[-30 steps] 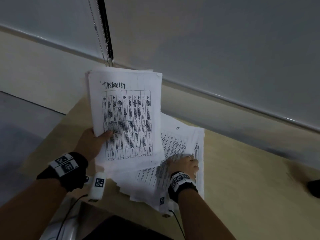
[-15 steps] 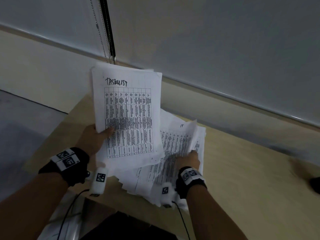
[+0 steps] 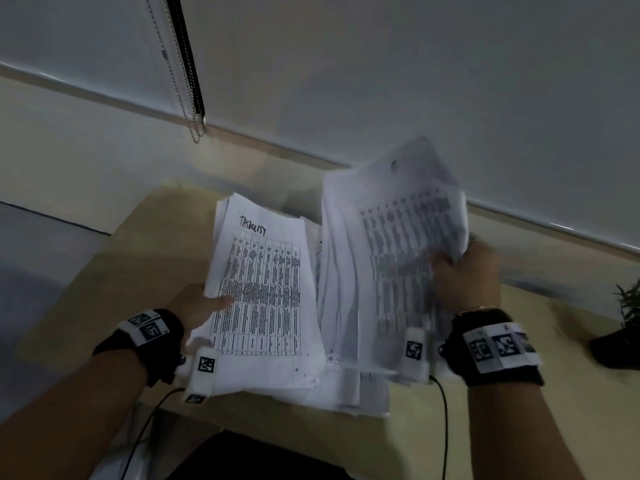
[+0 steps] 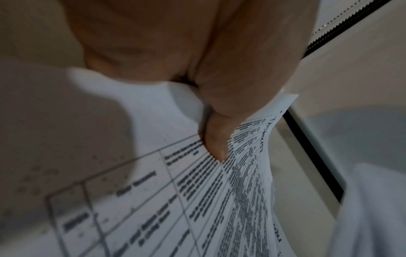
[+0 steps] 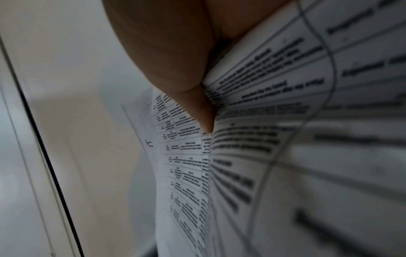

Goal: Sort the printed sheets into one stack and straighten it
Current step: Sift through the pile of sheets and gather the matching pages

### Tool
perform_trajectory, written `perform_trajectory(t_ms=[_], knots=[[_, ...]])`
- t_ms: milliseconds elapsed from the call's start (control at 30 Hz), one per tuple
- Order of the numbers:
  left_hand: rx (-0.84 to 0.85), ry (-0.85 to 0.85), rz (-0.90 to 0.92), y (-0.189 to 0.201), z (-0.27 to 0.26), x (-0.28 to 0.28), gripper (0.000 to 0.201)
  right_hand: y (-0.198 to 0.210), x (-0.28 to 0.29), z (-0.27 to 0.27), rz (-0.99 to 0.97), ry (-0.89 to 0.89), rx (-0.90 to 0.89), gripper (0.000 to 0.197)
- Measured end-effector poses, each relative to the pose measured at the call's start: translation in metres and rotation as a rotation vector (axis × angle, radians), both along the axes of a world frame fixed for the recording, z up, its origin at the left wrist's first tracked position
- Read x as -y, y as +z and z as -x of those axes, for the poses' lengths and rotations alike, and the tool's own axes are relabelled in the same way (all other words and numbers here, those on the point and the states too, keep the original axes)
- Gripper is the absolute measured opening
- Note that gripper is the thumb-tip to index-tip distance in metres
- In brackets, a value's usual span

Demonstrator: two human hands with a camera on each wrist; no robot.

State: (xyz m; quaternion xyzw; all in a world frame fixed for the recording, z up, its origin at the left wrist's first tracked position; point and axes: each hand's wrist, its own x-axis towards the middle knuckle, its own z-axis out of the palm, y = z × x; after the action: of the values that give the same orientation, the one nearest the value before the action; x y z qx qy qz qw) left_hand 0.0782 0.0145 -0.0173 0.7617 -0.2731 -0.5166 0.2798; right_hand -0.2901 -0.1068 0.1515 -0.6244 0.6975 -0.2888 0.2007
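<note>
Gripping separate bundles, left hand [image 3: 194, 306] and right hand [image 3: 465, 277] hold table-printed sheets [image 3: 263, 289].

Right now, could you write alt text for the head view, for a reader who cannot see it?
A person's left hand holds a sheaf of white printed sheets headed "Tasklist" while the right hand lifts a second, motion-blurred white sheaf. More white loose sheets lie beneath on a pale wooden table.
</note>
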Motion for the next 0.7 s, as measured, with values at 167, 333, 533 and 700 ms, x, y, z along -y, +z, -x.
perform_trajectory(t_ms=[167, 333, 533, 700], knots=[[0.144, -0.095, -0.020, 0.015, 0.020, 0.011, 0.046, 0.047, 0.010, 0.000, 0.145, 0.050, 0.013, 0.012], [0.138, -0.154, 0.042, 0.015, 0.033, 0.013, 0.024, 0.003, 0.019, -0.036, -0.047, 0.111, 0.147, 0.020], [0.005, 0.077, 0.084, 0.022, 0.031, 0.009, 0.042, -0.105, 0.020, -0.068, -0.464, 0.079, 0.189, 0.049], [0.030, 0.133, -0.022, 0.021, 0.043, 0.019, 0.072, -0.151, -0.013, -0.086, -0.640, 0.119, 0.019, 0.068]])
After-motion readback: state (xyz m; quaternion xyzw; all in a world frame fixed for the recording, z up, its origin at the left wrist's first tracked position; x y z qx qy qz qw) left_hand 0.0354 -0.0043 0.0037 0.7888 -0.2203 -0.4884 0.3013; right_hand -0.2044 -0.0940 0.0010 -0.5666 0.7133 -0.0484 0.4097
